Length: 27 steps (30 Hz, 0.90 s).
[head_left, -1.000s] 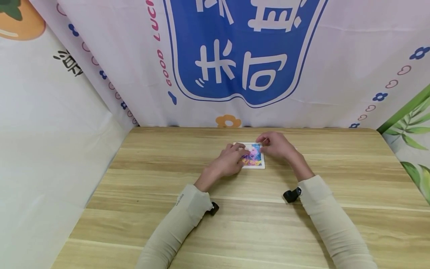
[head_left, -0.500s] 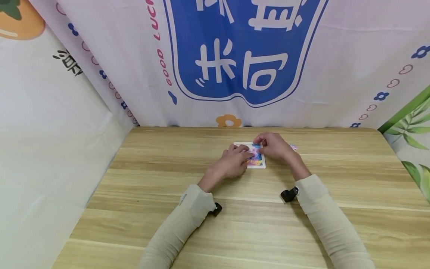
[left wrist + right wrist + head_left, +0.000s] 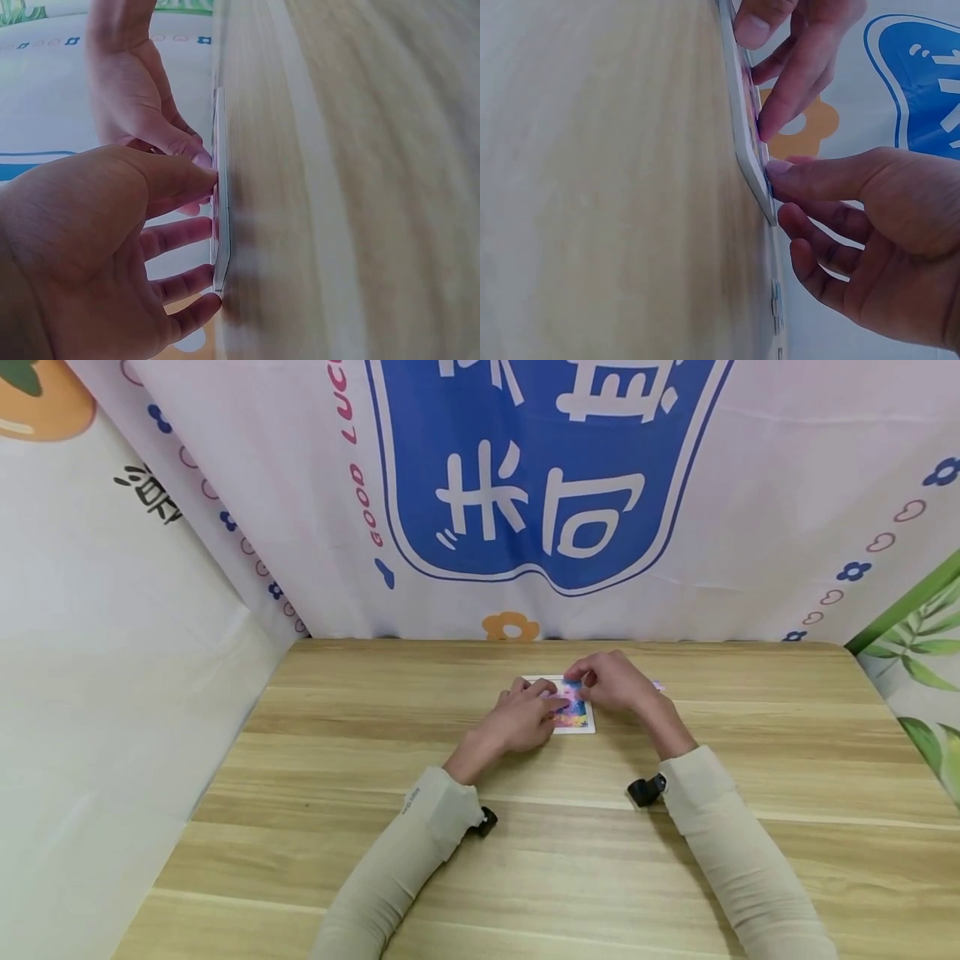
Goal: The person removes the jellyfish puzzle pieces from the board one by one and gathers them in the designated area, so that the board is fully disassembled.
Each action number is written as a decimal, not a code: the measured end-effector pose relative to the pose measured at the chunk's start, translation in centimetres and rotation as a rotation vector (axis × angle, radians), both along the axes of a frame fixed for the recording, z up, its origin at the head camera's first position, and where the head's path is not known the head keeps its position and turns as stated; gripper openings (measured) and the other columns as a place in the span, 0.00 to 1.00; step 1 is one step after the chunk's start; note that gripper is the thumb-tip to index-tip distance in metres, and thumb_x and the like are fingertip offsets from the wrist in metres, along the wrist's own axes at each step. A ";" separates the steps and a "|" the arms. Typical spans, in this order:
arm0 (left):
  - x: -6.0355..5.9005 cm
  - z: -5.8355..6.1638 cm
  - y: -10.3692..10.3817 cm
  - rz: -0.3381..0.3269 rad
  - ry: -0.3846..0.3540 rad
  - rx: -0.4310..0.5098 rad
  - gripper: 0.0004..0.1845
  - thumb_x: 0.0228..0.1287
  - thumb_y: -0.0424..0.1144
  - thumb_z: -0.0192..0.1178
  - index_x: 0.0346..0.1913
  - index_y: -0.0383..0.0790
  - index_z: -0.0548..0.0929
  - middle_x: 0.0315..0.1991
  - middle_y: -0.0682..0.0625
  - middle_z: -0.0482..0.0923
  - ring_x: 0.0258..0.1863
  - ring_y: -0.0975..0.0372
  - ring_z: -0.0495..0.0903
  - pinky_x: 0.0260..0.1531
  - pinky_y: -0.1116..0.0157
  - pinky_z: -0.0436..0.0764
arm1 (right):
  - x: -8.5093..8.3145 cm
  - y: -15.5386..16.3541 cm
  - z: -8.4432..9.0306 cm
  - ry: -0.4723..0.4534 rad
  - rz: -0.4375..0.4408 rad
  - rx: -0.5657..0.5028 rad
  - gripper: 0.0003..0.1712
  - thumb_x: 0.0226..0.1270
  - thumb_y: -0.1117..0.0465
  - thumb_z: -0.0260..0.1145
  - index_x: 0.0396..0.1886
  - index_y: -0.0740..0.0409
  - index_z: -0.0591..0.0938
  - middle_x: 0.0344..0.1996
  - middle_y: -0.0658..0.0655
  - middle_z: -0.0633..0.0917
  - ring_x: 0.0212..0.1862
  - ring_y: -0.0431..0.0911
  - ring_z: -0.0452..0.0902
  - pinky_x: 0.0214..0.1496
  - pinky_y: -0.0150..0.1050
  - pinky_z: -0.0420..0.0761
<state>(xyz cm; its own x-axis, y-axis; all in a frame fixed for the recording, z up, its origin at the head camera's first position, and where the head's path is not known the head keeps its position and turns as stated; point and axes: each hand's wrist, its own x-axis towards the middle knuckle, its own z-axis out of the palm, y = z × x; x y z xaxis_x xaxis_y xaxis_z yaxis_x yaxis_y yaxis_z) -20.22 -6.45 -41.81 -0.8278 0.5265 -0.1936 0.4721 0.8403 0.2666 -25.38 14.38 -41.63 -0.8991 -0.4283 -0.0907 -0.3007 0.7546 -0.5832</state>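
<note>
A small white-edged card with a colourful picture [image 3: 579, 721] lies flat on the wooden table [image 3: 525, 860], near its far middle. My left hand [image 3: 522, 718] lies over the card's left part, its fingertips [image 3: 201, 178] pressing on the picture. From the right, my right hand [image 3: 612, 683] reaches the card's top right corner; its thumb [image 3: 780, 169] touches the card's face while the other fingers [image 3: 810, 255] curl loosely clear of it. In the wrist views the card shows edge-on [image 3: 220, 225] [image 3: 742, 127]. I see nothing held between the fingers of either hand.
A small pale purple bit [image 3: 657, 686] lies on the table just right of my right hand. A printed cloth backdrop [image 3: 540, 485] hangs behind the table's far edge and along both sides. Bare wood stretches between the card and me.
My right hand has slid a little left onto the card's top right corner. My left hand has stayed on the card's left part. The card has not shifted.
</note>
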 end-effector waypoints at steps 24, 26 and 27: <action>0.1 0.2 -0.5 -0.019 -0.010 0.022 0.26 0.84 0.44 0.54 0.80 0.57 0.74 0.80 0.51 0.68 0.74 0.47 0.66 0.68 0.46 0.74 | -0.1 -0.5 0.3 -0.051 -0.013 -0.068 0.22 0.67 0.76 0.67 0.58 0.59 0.88 0.53 0.64 0.89 0.51 0.56 0.81 0.57 0.51 0.82; 0.2 0.2 -0.5 -0.018 -0.012 0.024 0.26 0.84 0.44 0.54 0.80 0.57 0.74 0.80 0.51 0.68 0.75 0.47 0.66 0.69 0.46 0.74 | -0.1 -0.4 0.4 -0.040 -0.020 -0.085 0.19 0.69 0.76 0.65 0.57 0.60 0.88 0.53 0.65 0.89 0.53 0.57 0.82 0.60 0.53 0.83; 0.2 0.2 -0.5 -0.019 -0.011 0.021 0.26 0.84 0.44 0.54 0.80 0.57 0.74 0.81 0.51 0.68 0.75 0.47 0.66 0.69 0.46 0.74 | -0.1 -0.4 0.4 -0.034 -0.024 -0.093 0.18 0.70 0.75 0.64 0.55 0.61 0.88 0.52 0.65 0.89 0.53 0.57 0.83 0.61 0.54 0.82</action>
